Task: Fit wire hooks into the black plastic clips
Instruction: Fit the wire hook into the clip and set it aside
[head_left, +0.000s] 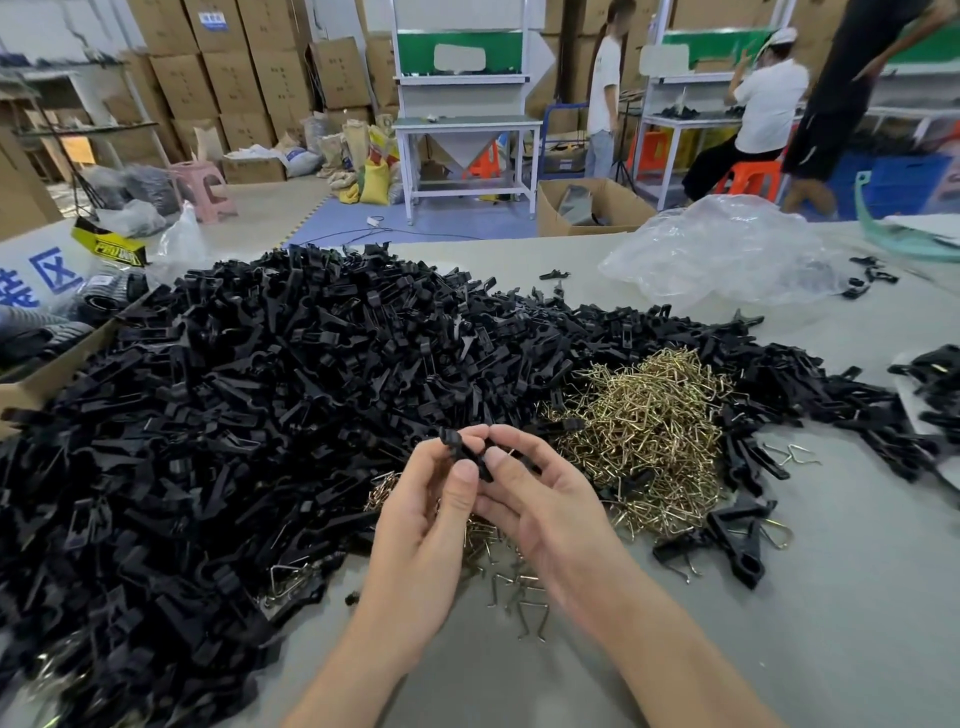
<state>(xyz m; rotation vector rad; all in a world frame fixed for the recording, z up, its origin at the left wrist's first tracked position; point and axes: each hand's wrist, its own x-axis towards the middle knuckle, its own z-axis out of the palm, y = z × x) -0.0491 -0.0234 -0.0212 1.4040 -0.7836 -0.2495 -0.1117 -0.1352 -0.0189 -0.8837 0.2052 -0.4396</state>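
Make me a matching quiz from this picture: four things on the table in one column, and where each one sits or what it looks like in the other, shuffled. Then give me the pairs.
Things:
1. clip pile
2. hook pile
3. plastic bag
4. held clip

Descriptions:
A. pinched by the left hand and right hand
B. clear and crumpled, at the far right of the table
C. black, spread over the left half
D. brass-coloured, just right of the hands

Pairs: 1-C, 2-D, 3-B, 4-A
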